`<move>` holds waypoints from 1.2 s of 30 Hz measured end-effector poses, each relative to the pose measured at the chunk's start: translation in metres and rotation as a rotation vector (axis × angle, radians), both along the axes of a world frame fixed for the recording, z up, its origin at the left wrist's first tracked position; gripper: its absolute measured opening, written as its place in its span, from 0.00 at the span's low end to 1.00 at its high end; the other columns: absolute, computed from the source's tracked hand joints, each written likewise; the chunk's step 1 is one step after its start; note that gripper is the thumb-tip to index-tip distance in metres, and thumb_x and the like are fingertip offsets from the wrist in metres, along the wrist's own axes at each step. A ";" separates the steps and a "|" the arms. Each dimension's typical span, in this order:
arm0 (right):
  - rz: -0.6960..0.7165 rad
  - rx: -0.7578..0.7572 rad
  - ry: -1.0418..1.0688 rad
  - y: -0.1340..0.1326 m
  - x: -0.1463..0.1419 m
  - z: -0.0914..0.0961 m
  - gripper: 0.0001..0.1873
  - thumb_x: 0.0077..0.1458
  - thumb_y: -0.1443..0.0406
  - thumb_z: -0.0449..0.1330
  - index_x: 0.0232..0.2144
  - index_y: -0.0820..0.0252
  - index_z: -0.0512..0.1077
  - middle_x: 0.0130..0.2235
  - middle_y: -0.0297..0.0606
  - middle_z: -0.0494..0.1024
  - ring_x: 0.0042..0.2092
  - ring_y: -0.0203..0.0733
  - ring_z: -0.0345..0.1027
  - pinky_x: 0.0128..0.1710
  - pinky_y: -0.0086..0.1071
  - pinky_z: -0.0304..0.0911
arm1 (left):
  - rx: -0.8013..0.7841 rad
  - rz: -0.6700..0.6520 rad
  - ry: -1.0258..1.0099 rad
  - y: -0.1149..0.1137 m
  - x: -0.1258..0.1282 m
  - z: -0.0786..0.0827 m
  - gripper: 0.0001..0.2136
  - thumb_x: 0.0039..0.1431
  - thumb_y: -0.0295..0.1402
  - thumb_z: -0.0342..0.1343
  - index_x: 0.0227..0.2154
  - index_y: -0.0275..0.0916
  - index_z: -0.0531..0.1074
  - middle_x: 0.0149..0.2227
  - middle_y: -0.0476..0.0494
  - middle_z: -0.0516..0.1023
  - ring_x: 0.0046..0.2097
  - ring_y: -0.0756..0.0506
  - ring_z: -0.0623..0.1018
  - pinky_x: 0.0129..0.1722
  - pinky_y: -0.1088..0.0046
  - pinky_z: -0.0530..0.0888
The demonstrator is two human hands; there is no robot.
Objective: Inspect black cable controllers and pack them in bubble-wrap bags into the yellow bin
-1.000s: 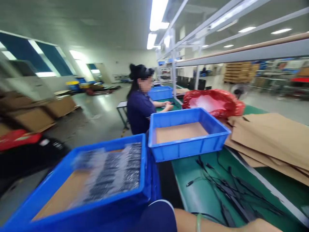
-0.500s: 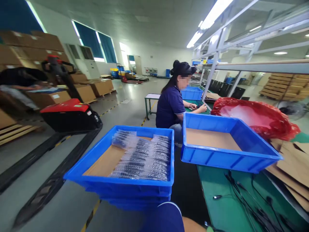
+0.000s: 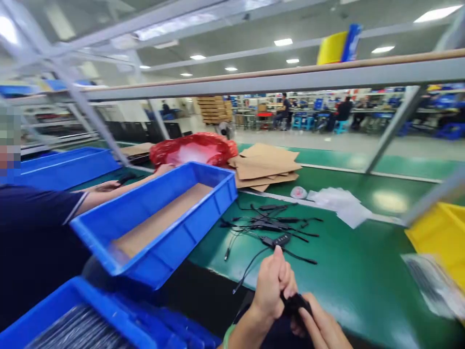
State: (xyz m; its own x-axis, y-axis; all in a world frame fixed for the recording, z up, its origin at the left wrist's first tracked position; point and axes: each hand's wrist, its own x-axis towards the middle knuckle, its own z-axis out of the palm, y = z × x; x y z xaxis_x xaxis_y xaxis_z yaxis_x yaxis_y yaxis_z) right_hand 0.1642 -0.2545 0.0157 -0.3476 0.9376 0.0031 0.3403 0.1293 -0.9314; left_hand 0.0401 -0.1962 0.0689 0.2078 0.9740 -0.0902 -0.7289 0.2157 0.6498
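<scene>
Both my hands are low in the view, in front of the bench edge. My left hand [image 3: 271,283], with a green band at its wrist, is closed, thumb up, on a folded black cable [image 3: 296,304]. My right hand [image 3: 323,324] grips the same dark bundle from the other side; its exact shape is partly hidden by fingers. Just beyond my left thumb lies a small black control box [image 3: 281,240] with a row of marks on it. Several black cables with inline boxes [image 3: 269,225] are spread on the green bench [image 3: 348,271] behind it.
A blue bin [image 3: 203,232] with a cardboard liner stands left, beside a co-worker's arm [image 3: 116,193]. Lower left, another bin [image 3: 78,291] holds bagged items. Cardboard sheets [image 3: 267,162], a red plastic bag [image 3: 196,148], white sheets [image 3: 339,203] and a yellow bin [image 3: 443,242] surround the bench.
The view has swung right, from the floor and pallet truck to the bench. Both my hands have come into view, holding the black cable.
</scene>
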 end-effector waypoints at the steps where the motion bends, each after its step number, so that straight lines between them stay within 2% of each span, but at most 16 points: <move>1: -0.001 0.026 0.017 -0.004 0.001 0.003 0.28 0.61 0.41 0.39 0.36 0.55 0.63 0.27 0.38 0.77 0.29 0.42 0.73 0.31 0.28 0.69 | -0.002 -0.016 0.013 -0.004 0.002 0.002 0.29 0.50 0.54 0.57 0.12 0.39 0.52 0.08 0.60 0.47 0.10 0.57 0.53 0.13 0.80 0.56; 5: -0.065 0.098 0.071 -0.018 0.004 0.010 0.25 0.64 0.45 0.37 0.39 0.56 0.61 0.27 0.38 0.76 0.28 0.41 0.72 0.31 0.28 0.67 | 0.005 -0.062 0.067 -0.011 0.010 0.006 0.27 0.54 0.50 0.57 0.13 0.39 0.52 0.09 0.59 0.48 0.11 0.57 0.53 0.14 0.80 0.56; 9: -0.092 0.127 0.086 -0.021 0.005 0.013 0.23 0.66 0.48 0.36 0.36 0.57 0.60 0.28 0.38 0.75 0.29 0.40 0.71 0.31 0.28 0.66 | -0.004 -0.084 0.070 -0.011 0.012 0.010 0.25 0.55 0.47 0.57 0.13 0.39 0.53 0.09 0.59 0.50 0.11 0.57 0.54 0.14 0.80 0.56; 14: -0.074 0.119 0.035 -0.017 0.007 0.024 0.14 0.67 0.55 0.41 0.34 0.56 0.59 0.29 0.36 0.75 0.30 0.39 0.71 0.33 0.28 0.65 | -0.004 -0.076 0.063 -0.008 0.006 0.012 0.24 0.57 0.43 0.57 0.14 0.38 0.55 0.10 0.58 0.53 0.13 0.56 0.57 0.16 0.80 0.58; 16: -0.086 0.108 0.033 -0.013 0.010 0.027 0.12 0.66 0.58 0.43 0.34 0.57 0.59 0.29 0.36 0.75 0.31 0.39 0.71 0.34 0.28 0.65 | 0.031 -0.103 0.117 -0.002 0.007 0.013 0.23 0.59 0.44 0.54 0.14 0.38 0.57 0.11 0.57 0.55 0.14 0.55 0.60 0.17 0.79 0.61; 18: -0.132 0.076 0.072 -0.008 0.016 0.027 0.12 0.66 0.58 0.44 0.34 0.57 0.59 0.29 0.36 0.75 0.30 0.39 0.72 0.33 0.28 0.65 | 0.118 -0.148 0.235 0.011 0.012 0.015 0.21 0.59 0.47 0.52 0.17 0.37 0.63 0.14 0.53 0.64 0.20 0.51 0.70 0.23 0.77 0.68; 20: -0.211 0.035 0.141 -0.001 0.028 0.025 0.14 0.66 0.55 0.43 0.34 0.57 0.59 0.29 0.36 0.75 0.30 0.39 0.71 0.33 0.28 0.66 | 0.276 -0.181 0.397 0.032 0.023 0.018 0.20 0.60 0.49 0.49 0.25 0.36 0.70 0.23 0.46 0.74 0.31 0.46 0.77 0.34 0.72 0.72; 22: -0.326 0.001 0.226 0.007 0.046 0.022 0.18 0.66 0.52 0.43 0.34 0.58 0.60 0.28 0.37 0.75 0.29 0.38 0.70 0.32 0.29 0.66 | 0.489 -0.189 0.618 0.064 0.041 0.021 0.19 0.62 0.47 0.46 0.31 0.36 0.73 0.32 0.42 0.78 0.40 0.43 0.77 0.42 0.68 0.72; 24: -0.467 -0.027 0.319 0.016 0.070 0.016 0.21 0.64 0.48 0.44 0.34 0.59 0.60 0.28 0.37 0.73 0.29 0.38 0.69 0.31 0.29 0.66 | 0.739 -0.170 0.910 0.104 0.066 0.020 0.15 0.62 0.43 0.47 0.34 0.37 0.72 0.36 0.42 0.78 0.40 0.44 0.77 0.43 0.69 0.71; 26: -0.603 -0.063 0.398 0.025 0.094 0.007 0.24 0.62 0.44 0.45 0.33 0.59 0.60 0.27 0.35 0.72 0.27 0.37 0.68 0.28 0.29 0.65 | 1.033 -0.190 1.283 0.145 0.098 0.013 0.11 0.63 0.38 0.47 0.37 0.38 0.71 0.40 0.42 0.77 0.41 0.45 0.76 0.43 0.70 0.71; 29: -0.746 -0.123 0.455 0.039 0.119 -0.008 0.28 0.57 0.39 0.47 0.33 0.59 0.58 0.25 0.33 0.71 0.25 0.36 0.67 0.25 0.27 0.63 | 1.404 -0.343 1.679 0.196 0.155 -0.003 0.09 0.63 0.32 0.46 0.42 0.38 0.69 0.47 0.40 0.73 0.47 0.44 0.74 0.47 0.69 0.70; 33: -0.777 -0.206 0.488 0.064 0.131 -0.023 0.32 0.51 0.35 0.46 0.32 0.58 0.56 0.21 0.30 0.69 0.20 0.34 0.64 0.20 0.25 0.59 | 1.622 -0.533 1.791 0.234 0.220 -0.027 0.10 0.57 0.22 0.47 0.38 0.34 0.71 0.44 0.35 0.74 0.44 0.40 0.76 0.44 0.64 0.71; 36: -0.807 -0.212 0.398 0.083 0.141 -0.028 0.28 0.50 0.39 0.54 0.28 0.57 0.58 0.21 0.29 0.69 0.23 0.34 0.65 0.22 0.24 0.60 | 1.754 -0.619 1.831 0.253 0.244 -0.046 0.13 0.53 0.16 0.44 0.33 0.32 0.72 0.38 0.34 0.76 0.41 0.39 0.78 0.39 0.65 0.72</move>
State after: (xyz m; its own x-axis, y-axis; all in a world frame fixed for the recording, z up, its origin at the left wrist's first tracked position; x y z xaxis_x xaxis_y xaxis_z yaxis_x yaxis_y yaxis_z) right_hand 0.3053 -0.1712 -0.0121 0.4009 0.8900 -0.2174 -0.0973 -0.1946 -0.9761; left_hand 0.2843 0.0572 0.0226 0.9624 0.2691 -0.0369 0.2689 -0.9631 -0.0099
